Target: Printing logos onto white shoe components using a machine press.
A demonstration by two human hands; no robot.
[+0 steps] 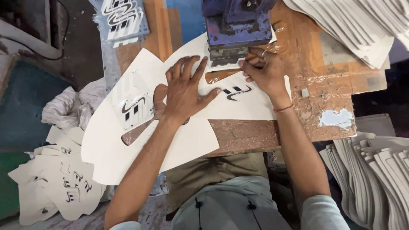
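Note:
My left hand [185,87] lies flat, fingers spread, on a white cut shoe-upper sheet [251,104] that sits under a blue press head [236,25]. My right hand [264,72] pinches the sheet's edge right beside the press die, next to a black striped print [236,91] on the sheet. A second white cut sheet [110,140] with a black striped print lies to the left, partly under my left forearm.
The brown taped worktable [324,85] holds a stack of white blanks [362,25] at the top right. More white pieces [375,170] are piled low right. Printed pieces [59,183] lie low left, beside a crumpled cloth [70,106]. A stack of printed stickers [123,19] sits top left.

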